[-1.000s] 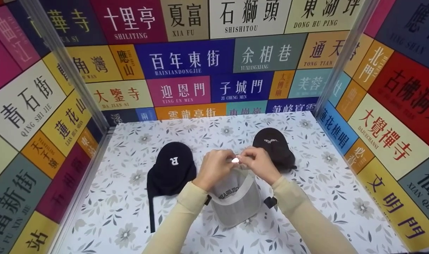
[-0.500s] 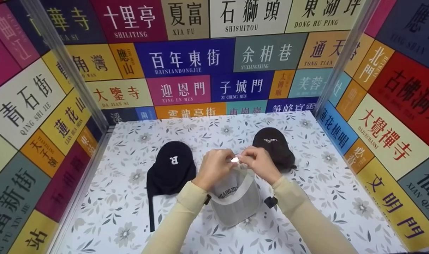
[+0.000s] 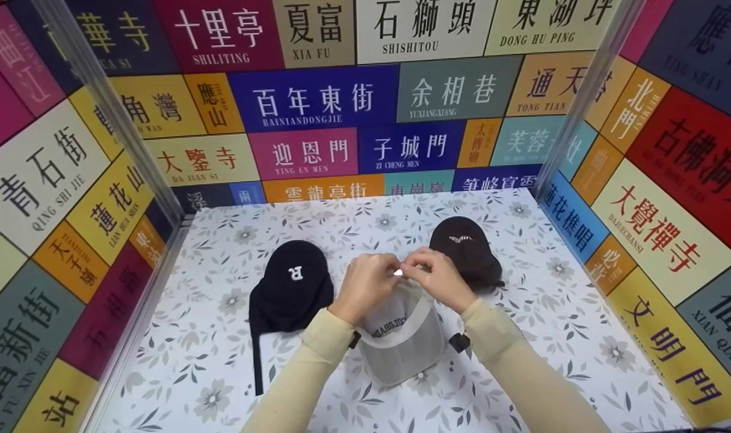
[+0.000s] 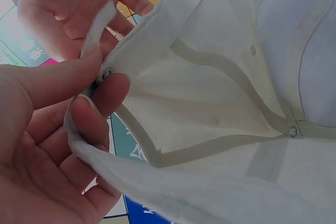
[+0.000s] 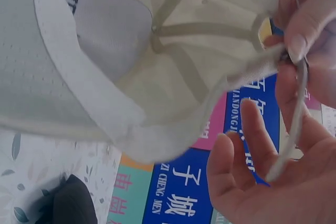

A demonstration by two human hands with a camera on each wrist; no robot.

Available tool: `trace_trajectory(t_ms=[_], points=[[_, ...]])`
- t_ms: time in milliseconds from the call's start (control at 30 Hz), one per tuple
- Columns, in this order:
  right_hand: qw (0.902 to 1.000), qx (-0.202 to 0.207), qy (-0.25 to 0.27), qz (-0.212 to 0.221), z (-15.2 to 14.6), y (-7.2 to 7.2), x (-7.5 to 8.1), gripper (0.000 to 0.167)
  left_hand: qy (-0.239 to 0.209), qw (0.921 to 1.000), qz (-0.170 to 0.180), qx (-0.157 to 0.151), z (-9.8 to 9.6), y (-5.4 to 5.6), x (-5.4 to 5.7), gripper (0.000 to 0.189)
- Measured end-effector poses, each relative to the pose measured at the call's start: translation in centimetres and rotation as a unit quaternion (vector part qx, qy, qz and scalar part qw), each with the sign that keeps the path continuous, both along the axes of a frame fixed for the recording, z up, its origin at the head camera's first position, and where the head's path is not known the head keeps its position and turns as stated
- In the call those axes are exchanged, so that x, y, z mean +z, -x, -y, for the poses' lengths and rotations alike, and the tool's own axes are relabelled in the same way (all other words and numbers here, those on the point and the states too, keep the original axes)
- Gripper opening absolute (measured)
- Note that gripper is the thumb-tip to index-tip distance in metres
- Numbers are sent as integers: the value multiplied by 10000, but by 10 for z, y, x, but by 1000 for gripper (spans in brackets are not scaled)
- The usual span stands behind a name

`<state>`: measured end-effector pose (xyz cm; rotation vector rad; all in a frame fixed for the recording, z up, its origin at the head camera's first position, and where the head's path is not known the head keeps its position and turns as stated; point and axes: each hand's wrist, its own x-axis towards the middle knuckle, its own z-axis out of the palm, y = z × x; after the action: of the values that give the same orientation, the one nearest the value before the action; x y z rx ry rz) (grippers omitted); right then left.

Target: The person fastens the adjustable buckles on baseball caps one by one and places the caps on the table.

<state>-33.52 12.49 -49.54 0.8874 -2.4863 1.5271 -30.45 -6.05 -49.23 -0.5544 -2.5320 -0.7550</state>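
A pale grey baseball cap [image 3: 401, 346] stands between the hands, its inside toward me and its brim pointing at me. Lettering on the cap reads mirrored. With thumb and finger, my left hand [image 4: 58, 124] pinches the cap's back strap [image 4: 92, 158] right at a small metal fastener [image 4: 106, 73]. Close against it, my right hand [image 5: 273, 171] holds the strap between thumb and index finger, its other fingers loosely bent. The strap's loose end [image 5: 290, 140] hangs over the right palm. In the head view, the hands [image 3: 368, 285] largely cover the strap.
A black cap [image 3: 296, 288] with a white letter R and a long dangling strap lies left of the hands. Behind the right hand is a dark brown cap [image 3: 466, 252]. Sign-printed panels [image 3: 317, 99] wall in the flower-patterned tabletop [image 3: 212, 367] on three sides.
The right hand has shifted very slightly left and up at the strap. The left hand and the caps stay nearly in place.
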Motion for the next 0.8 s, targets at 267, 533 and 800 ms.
trace_trajectory(t_ms=[267, 533, 800], points=[[9996, 211, 168, 48, 4, -14, 18, 15, -122, 9998, -51, -177, 2, 0, -2, 12], [9995, 125, 252, 135, 4, -14, 19, 13, -112, 9998, -21, -140, 2, -1, 0, 9], [9995, 143, 282, 76, 1, -14, 20, 15, -141, 9998, -3, -174, 1, -1, 0, 11]])
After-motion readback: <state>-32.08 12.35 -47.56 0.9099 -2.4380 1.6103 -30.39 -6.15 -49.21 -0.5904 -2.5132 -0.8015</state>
